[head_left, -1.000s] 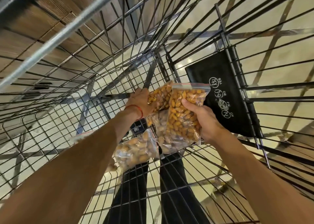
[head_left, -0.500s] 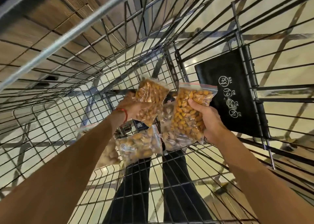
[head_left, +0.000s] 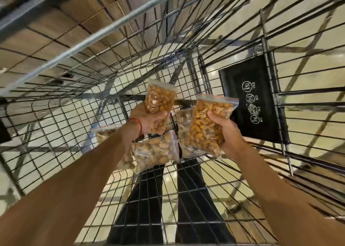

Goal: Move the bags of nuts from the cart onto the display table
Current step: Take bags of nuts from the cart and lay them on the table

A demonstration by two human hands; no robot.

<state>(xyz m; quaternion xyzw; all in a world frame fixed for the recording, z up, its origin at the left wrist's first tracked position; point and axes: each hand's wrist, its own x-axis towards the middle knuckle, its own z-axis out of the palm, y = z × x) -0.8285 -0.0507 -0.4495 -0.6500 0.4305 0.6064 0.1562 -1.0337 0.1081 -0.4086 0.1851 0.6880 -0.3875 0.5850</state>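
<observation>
Both my arms reach down into the wire cart (head_left: 56, 126). My left hand (head_left: 149, 121) grips a clear zip bag of orange nuts (head_left: 159, 99) and holds it upright above the cart floor. My right hand (head_left: 226, 131) grips a larger bag of orange nuts (head_left: 205, 126) by its right side. Behind that bag lies a paler bag of nuts (head_left: 183, 118) on the cart floor. Another bag (head_left: 155, 152) lies below my left hand. One more bag (head_left: 104, 132) is partly hidden by my left forearm.
The cart's black child-seat flap (head_left: 252, 105) with white warning symbols hangs at the right. The cart's metal top rail (head_left: 89, 40) crosses the upper left. Wire walls enclose the bags on every side. A tiled floor and my dark trouser legs (head_left: 147, 199) show through the mesh.
My left hand has taken a bag of nuts and raised it off the pile. My right hand has lifted its bag slightly. The view has shifted a little.
</observation>
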